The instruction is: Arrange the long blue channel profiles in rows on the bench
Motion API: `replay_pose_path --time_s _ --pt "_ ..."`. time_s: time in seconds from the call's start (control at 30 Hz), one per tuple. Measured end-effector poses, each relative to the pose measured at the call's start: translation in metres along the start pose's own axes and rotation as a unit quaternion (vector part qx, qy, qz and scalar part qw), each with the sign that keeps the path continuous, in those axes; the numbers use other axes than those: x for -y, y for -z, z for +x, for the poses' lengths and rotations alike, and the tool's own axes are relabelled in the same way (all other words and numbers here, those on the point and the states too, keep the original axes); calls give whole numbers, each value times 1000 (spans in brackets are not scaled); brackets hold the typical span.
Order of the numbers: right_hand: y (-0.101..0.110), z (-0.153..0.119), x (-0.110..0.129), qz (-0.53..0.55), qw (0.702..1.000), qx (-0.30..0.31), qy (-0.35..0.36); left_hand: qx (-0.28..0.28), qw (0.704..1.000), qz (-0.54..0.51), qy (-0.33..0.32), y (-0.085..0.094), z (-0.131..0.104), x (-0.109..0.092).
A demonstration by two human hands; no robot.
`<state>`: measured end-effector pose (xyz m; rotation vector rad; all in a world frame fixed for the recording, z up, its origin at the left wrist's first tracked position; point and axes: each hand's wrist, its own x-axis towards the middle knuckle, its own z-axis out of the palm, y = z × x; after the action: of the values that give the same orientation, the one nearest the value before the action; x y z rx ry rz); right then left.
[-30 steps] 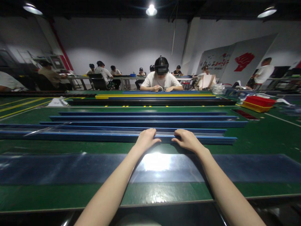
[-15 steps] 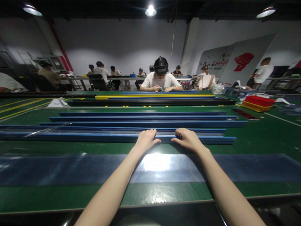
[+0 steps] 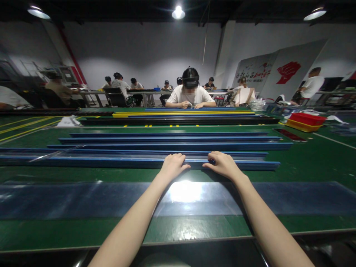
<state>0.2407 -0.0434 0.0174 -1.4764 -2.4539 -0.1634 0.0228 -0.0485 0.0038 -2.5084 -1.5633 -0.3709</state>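
Both hands rest on the nearest long blue plastic profile (image 3: pixel 83 162), which lies crosswise on the green table. My left hand (image 3: pixel 174 164) curls over it, fingers on the far side and thumb along the near edge. A short distance to the right, my right hand (image 3: pixel 221 163) grips the same profile, its fingers bent round and thumb pointing left. Part of each hand's fingers is hidden behind the profile. Just behind runs another blue edge (image 3: pixel 236 154), with clear film between. Under my forearms lies a flat clear plastic strip (image 3: pixel 111 198), shining in the middle.
Several more blue profiles (image 3: pixel 167 145) lie parallel farther back, then a black profile (image 3: pixel 178 121) and a yellow one (image 3: pixel 119 115). To the right are a phone (image 3: pixel 290 135) and a red bin (image 3: pixel 306 119). Across the table sits a person (image 3: pixel 178 95).
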Motion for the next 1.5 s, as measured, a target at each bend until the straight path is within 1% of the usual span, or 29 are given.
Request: replay_pose_path --time_s 0.33,0.53,0.7,0.97,1.13,1.33,1.5 --pt "-1 0 -4 -33 998 -2 -51 9 1000 -8 3 1 -1 -1" --pt "0 0 -1 -33 999 5 -37 7 1000 -10 -4 0 -1 -2" --pt "0 -1 -1 -34 999 3 -43 4 1000 -3 -10 0 -1 -1" --pt "0 0 -2 -25 999 -2 -40 15 1000 -5 -6 0 -1 -2" --pt "1 0 2 -23 1000 -4 -12 11 1000 1 -8 -1 0 -2" --pt "-9 3 14 -21 999 -23 41 9 1000 -1 -9 0 -1 -2" --pt "-14 6 16 -17 998 -33 45 6 1000 8 -12 -1 -1 -2"
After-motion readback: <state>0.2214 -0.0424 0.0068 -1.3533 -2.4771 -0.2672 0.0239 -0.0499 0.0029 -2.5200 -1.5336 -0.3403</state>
